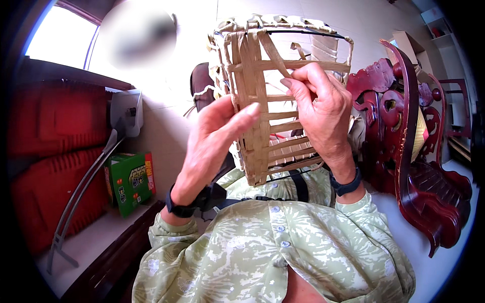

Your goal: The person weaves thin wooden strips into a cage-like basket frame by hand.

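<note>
A half-woven basket (247, 76) of flat tan strips on a dark wire frame rests on its side over my lap. Its left part is closely woven, while gaps show between the crosswise strips on the right. My left hand (214, 134) grips the basket's left edge, thumb on the woven face and fingers mostly hidden behind it. Between thumb and forefinger, my right hand (326, 106) pinches a loose flat strip (273, 52) that slants down from the top rim. Behind the openwork, another strip end (299, 49) curls up.
On the right stands a carved dark-red wooden chair (404, 141). To the left are red ridged cases (58, 121), a grey curved metal frame (86, 194) and a green box (130, 183). A blurred round pale object (134, 35) is at the upper left.
</note>
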{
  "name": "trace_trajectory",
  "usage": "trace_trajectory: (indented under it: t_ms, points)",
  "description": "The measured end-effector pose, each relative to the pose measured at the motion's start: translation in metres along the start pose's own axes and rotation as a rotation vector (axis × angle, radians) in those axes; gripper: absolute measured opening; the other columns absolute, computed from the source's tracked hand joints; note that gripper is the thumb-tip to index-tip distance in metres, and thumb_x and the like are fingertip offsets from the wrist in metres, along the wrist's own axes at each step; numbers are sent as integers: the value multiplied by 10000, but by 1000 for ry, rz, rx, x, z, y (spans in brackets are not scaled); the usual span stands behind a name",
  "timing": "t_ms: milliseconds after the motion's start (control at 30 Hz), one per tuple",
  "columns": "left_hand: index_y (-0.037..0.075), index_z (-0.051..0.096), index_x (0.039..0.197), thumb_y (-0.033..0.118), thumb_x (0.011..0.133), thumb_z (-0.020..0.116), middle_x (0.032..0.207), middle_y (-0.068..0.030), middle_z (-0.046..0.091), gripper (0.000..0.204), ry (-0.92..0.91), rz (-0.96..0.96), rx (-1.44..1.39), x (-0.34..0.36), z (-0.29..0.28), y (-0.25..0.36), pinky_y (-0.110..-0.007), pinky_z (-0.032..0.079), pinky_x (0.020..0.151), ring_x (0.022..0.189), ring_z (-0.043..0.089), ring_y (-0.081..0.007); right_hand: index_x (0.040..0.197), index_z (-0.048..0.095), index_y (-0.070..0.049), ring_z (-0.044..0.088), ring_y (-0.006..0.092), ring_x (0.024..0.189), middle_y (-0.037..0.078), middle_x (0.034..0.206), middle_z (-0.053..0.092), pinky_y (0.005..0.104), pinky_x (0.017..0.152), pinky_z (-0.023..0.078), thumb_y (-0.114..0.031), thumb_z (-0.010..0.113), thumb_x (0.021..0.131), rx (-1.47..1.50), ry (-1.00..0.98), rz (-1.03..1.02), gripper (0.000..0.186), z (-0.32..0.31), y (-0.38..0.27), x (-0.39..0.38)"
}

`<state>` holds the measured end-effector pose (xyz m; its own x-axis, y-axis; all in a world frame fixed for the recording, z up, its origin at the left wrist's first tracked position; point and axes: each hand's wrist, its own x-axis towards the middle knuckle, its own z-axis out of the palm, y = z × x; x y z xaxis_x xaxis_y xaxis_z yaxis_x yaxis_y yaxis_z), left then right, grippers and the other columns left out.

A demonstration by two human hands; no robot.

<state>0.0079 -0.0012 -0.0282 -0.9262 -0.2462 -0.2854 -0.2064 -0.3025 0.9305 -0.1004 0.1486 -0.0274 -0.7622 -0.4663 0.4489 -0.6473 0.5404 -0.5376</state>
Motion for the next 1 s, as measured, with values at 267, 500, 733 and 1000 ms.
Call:
trace_trajectory:
  t_ms: [267,500,733,1000]
  points:
    - [29,657,1148,225,945,667,957,-87,712,283,-69,11,-205,29,19,-16,-282,561,705,861,682,-145,836,653,-59,627,225,669,56,731,609,333,590,476,-23,757,759,12,68,-185,134,-1,5,10]
    - [29,644,1095,142,899,720,912,-55,711,238,-4,51,-165,29,22,-24,-250,575,610,787,679,-110,812,662,-90,611,233,649,43,728,642,342,613,470,-30,768,727,-187,167,-282,148,2,-10,15]
    - [31,634,1103,78,882,713,921,-18,690,240,24,51,-131,27,16,-29,-231,541,641,754,637,-69,871,683,-21,596,212,646,75,717,667,339,600,473,-131,729,833,212,-177,109,125,-2,-13,10]
    - [16,593,1154,49,877,668,901,-19,673,289,57,60,-90,28,20,-32,-239,547,631,741,628,-78,885,666,37,576,127,631,74,668,631,302,591,458,-183,658,903,322,-442,101,221,-6,4,22]
